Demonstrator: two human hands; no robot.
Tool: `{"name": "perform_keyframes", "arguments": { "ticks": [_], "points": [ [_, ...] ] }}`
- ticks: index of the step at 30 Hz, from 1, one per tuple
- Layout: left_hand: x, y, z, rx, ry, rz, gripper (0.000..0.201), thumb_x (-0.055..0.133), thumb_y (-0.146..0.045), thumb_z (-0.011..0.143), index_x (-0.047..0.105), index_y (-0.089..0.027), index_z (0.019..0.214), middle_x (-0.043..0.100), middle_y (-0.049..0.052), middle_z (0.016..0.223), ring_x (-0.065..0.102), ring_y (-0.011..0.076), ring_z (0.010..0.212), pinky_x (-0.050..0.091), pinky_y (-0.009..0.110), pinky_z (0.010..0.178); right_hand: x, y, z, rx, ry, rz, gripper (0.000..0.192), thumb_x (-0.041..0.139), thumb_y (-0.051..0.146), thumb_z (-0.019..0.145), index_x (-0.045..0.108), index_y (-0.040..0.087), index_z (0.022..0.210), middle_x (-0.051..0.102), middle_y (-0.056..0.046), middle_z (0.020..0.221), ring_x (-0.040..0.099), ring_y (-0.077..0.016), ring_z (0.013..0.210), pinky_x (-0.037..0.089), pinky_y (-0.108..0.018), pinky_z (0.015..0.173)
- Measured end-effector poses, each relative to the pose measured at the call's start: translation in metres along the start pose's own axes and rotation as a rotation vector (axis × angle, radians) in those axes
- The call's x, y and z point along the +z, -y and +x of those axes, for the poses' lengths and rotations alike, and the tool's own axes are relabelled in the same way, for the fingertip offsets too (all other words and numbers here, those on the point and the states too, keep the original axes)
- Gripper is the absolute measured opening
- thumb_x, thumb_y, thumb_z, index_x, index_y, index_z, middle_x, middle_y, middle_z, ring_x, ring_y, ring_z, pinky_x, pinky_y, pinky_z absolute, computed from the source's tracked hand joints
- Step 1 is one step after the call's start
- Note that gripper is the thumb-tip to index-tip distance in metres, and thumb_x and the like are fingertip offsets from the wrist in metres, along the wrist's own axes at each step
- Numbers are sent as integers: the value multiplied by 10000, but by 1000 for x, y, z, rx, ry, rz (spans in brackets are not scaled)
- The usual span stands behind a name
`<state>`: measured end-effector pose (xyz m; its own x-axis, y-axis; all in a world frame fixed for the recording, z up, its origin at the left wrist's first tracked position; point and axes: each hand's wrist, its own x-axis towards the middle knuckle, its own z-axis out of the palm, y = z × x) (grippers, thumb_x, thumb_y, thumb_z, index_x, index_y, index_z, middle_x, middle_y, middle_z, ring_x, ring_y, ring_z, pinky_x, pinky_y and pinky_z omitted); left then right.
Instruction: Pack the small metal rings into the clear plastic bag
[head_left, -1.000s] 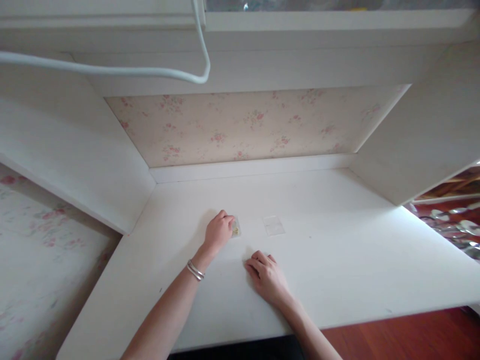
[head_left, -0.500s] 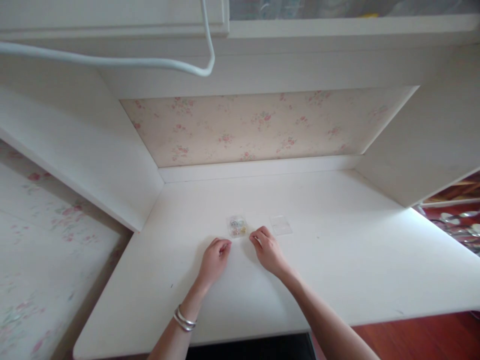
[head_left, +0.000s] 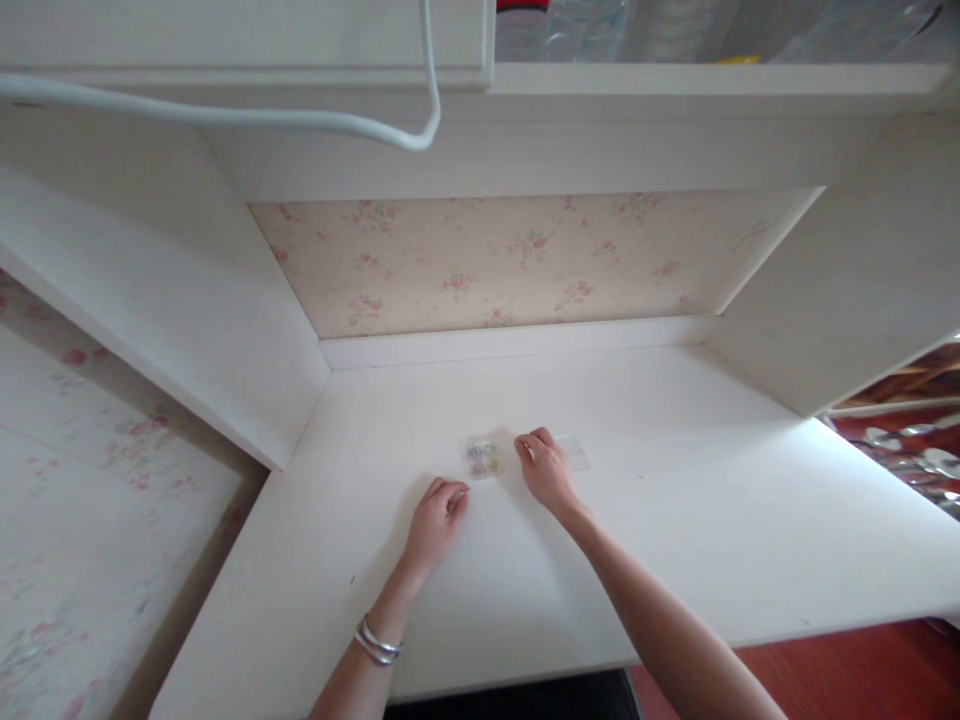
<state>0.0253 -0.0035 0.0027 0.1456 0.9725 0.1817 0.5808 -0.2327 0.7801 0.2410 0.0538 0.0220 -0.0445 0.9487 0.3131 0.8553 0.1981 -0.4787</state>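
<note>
We took the small clear packet (head_left: 482,457) on the white desk (head_left: 675,540) as our landmark; it lay flat near the middle of the desk and held some small coloured pieces, maybe beads or rings. Our left hand (head_left: 436,520) rested on the desk just in front of the packet, not touching it, with the fingers curled in loosely and nothing visible between them. Our right hand (head_left: 547,470) lay just right of the packet, fingers bent, the tips very near its edge; we could not tell if they touched it. Behind this hand, also right of the packet, a second clear flat piece (head_left: 576,452) lay partly hidden, perhaps an empty bag or lid. We judged that both things were placed flat so that the contents stay visible and do not roll. A bracelet (head_left: 375,642) was on our left wrist. A white cable (head_left: 315,122) hung well above the packet. No writing was readable.
</note>
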Motion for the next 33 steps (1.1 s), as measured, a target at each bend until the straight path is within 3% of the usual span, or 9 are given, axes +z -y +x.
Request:
{"name": "perform_keyframes", "arguments": {
  "ticks": [4,8,12,18,22,28,30,33],
  "points": [
    [2,-1,6,-32,-47,46,262,435,-322,888,614,-181,1016,608,64,932,601,159,791,486,300,766,-24,-30,-18,93,-18,-160,248,447,342,891,621,226,1023,558,-69,1024,523,-196,925,383,-315,793],
    [9,-2,22,-80,-127,93,319,444,-350,885,575,-151,1097,610,101,1026,593,206,946,463,368,874,-35,-49,-31,166,48,-300,420,534,456,823,557,228,1174,524,-103,1153,491,-259,991,372,-380,799],
    [17,-1,38,-79,-192,103,348,487,-347,862,562,-142,1134,597,123,1106,569,238,1047,441,398,925,-34,-50,-37,124,108,-287,286,479,396,872,610,249,1079,568,-88,1109,484,-248,1009,356,-369,811],
    [17,-3,42,-80,-152,39,311,522,-307,835,604,-167,1101,634,105,1083,641,200,871,502,332,793,-37,-39,-43,84,35,-216,292,356,292,931,632,205,972,618,-102,1000,541,-219,935,364,-354,821],
    [13,-7,33,-96,-91,-11,321,527,-297,823,607,-164,1104,678,74,957,651,179,784,515,305,725,-44,-29,-45,215,-80,64,338,344,395,920,609,195,984,622,-90,1012,585,-201,880,428,-335,785],
    [14,-13,8,-84,-52,-55,371,523,-272,823,564,-175,1179,643,83,1059,640,169,825,515,319,766,-28,1,-57,592,-124,943,438,532,512,810,566,179,1091,654,-39,857,654,-174,824,523,-318,784],
    [14,-15,2,-72,-53,-69,385,540,-270,817,555,-185,1193,614,94,1124,634,179,863,517,325,776,-17,11,-64,650,-97,1119,460,596,495,769,580,178,1101,655,-29,878,649,-163,835,529,-314,819],
    [13,-17,-2,-60,-59,-90,411,560,-266,809,540,-198,1214,585,104,1176,622,195,916,523,333,787,-3,22,-72,697,-3,1196,471,617,485,751,609,156,1089,664,-31,856,641,-157,816,526,-329,844]
  ]
}}
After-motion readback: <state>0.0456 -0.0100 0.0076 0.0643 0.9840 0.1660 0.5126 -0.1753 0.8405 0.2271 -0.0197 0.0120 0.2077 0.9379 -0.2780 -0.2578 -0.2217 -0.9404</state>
